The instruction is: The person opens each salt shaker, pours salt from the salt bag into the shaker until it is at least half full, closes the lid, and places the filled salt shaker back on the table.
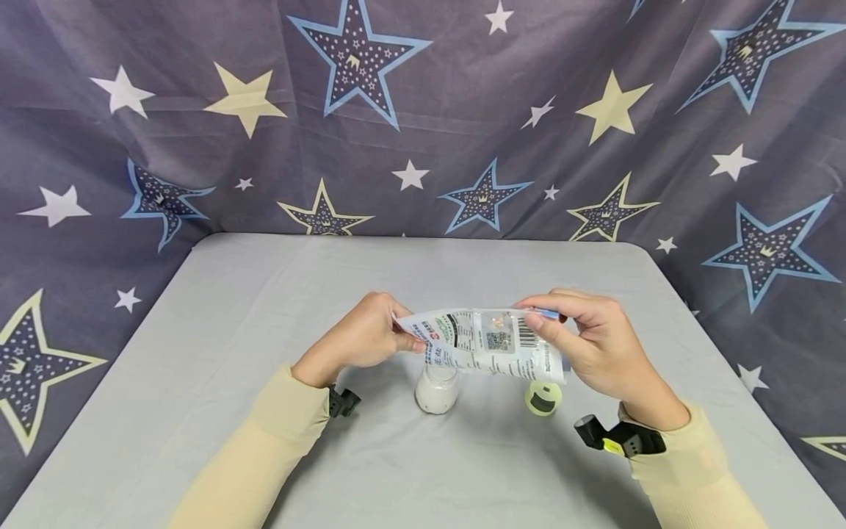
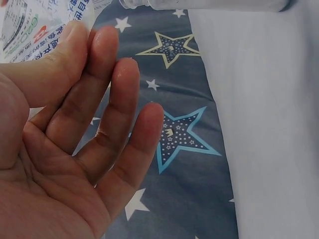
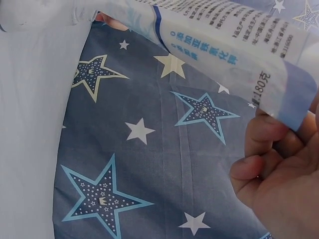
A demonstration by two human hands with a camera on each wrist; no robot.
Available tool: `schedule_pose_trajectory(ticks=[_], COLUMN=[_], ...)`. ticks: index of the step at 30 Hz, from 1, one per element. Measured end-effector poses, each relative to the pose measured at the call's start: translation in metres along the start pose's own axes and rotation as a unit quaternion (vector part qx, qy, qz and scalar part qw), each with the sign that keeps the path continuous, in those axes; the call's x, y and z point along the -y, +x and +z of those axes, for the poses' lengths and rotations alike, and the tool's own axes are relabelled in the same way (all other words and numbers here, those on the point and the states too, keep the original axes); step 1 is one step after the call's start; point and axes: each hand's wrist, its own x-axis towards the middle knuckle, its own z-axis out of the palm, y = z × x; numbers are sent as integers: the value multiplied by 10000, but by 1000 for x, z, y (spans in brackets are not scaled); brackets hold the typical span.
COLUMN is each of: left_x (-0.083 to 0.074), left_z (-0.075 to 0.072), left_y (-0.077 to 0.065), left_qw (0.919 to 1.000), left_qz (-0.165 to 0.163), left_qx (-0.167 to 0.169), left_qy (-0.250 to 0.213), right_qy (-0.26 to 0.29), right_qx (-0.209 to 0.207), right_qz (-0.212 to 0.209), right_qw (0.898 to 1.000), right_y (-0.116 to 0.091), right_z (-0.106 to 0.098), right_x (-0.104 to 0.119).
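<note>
A printed plastic salt bag (image 1: 492, 342) is held sideways above the table by both hands. My left hand (image 1: 370, 334) pinches its left end between thumb and index finger; the other fingers (image 2: 122, 109) extend past it in the left wrist view. At the other end, my right hand (image 1: 591, 342) grips the bag between thumb and fingers, and the right wrist view shows its blue-edged end (image 3: 299, 94) there. Below the bag's left end stands a small clear jar (image 1: 436, 389) with white contents, its mouth hidden behind the bag in the head view.
A round pale green lid (image 1: 543, 398) with a dark patch lies on the table beneath the bag's right end. The grey-covered table (image 1: 264, 294) reaches back to a dark curtain (image 1: 423, 139) with stars. Each wrist wears a small black camera (image 1: 344, 402).
</note>
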Motion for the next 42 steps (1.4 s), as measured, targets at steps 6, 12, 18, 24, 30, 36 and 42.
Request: schedule_pose_trajectory(ticks=[6, 12, 18, 24, 30, 36, 42], left_x=[-1, -1, -2, -4, -4, -4, -5], left_z=[1, 1, 0, -1, -2, -2, -2], left_y=[0, 0, -1, -2, -1, -2, -2], left_qw=[10000, 10000, 10000, 9999, 9999, 9999, 9999], left_qz=[-10, -24, -77, -139, -132, -115, -113], left_qx=[-5, 15, 13, 34, 21, 24, -29], left_qy=[83, 86, 31, -53, -34, -9, 25], right_qy=[98, 172, 295, 325, 288, 211, 259], right_qx=[23, 61, 37, 48, 87, 105, 129], right_qz=[1, 94, 127, 245, 469, 580, 568], right_qw=[9999, 9998, 9995, 9992, 9984, 9980, 9980], right_y=[0, -1, -3, -6, -8, -11, -15], right_z=[0, 0, -1, -2, -4, -7, -9], right_x=[-1, 0, -2, -4, -4, -7, -11])
